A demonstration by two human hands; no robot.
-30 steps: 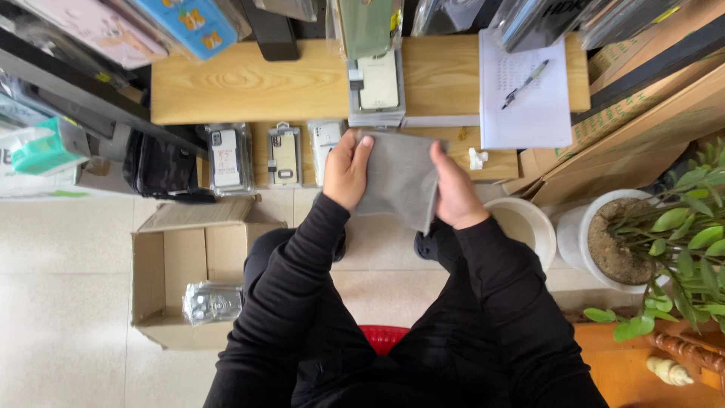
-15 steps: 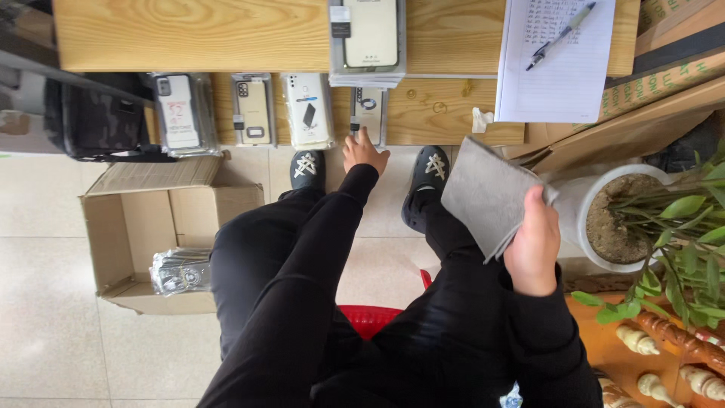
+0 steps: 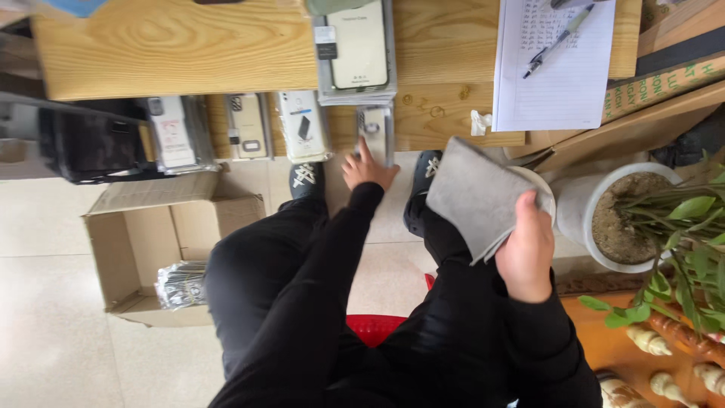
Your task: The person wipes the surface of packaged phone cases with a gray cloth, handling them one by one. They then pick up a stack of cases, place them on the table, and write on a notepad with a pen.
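left hand at packaged case, grey cloth held in right

the left hand (image 3: 368, 168) is stretched forward to the lower shelf of the wooden table (image 3: 174, 45). its fingers are spread open and rest on the bottom edge of a clear-packaged phone case (image 3: 375, 130); no closed grip on it can be made out.

the right hand (image 3: 526, 249) is closed around one corner of a folded grey cloth (image 3: 478, 196). the cloth is held in the air over the right knee, apart from the table, with its free end pointing up and to the left.

along the same shelf, to the left of the touched case, three more packaged cases (image 3: 245, 127) are lined up side by side. a stack of packaged cases (image 3: 356, 53) lies on the table top just above the left hand. a lined sheet of paper (image 3: 555, 68) with a pen (image 3: 557, 39) on it is seen at the right. an open cardboard box (image 3: 151, 249) stands on the floor at the left, with a bundle of packets (image 3: 180, 285) inside. a white pot with a green plant (image 3: 612, 219) stands at the right.
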